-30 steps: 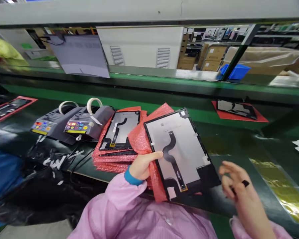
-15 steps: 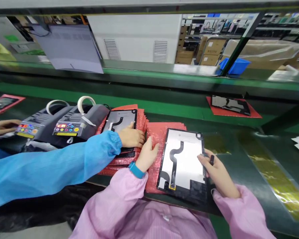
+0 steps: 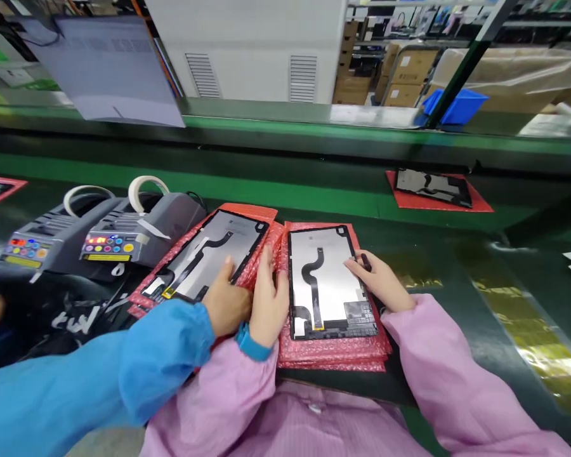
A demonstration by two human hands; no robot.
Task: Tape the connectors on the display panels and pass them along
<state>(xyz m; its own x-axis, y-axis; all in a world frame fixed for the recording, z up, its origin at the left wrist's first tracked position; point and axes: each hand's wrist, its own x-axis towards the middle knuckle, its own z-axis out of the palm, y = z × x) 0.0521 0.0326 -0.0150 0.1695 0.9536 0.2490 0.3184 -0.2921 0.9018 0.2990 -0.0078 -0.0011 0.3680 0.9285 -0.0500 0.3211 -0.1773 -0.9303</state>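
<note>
A screen panel (image 3: 330, 273) with a curved black ribbon lies on a stack of red bubble-wrap sheets (image 3: 333, 362) in front of me. My right hand (image 3: 378, 276) pinches the panel's right edge, with a small black item at its fingers. At the panel's left edge is my left hand (image 3: 269, 301), fingers stretched out and holding nothing, a blue band at its wrist. Beside it, another person's hand (image 3: 228, 301) in a blue sleeve rests on a second panel (image 3: 214, 254), tilted on red bubble wrap.
Two grey tape dispensers (image 3: 143, 222) stand at the left. Another panel (image 3: 433, 187) lies on red wrap at the back right. Yellowish film strips (image 3: 528, 317) lie on the right of the green table (image 3: 457, 304). A hand shows at the far left.
The panel in my right hand has moved left and now lies squarely on the red stack. The other person's hand and the second panel have come nearer. The view has shifted slightly.
</note>
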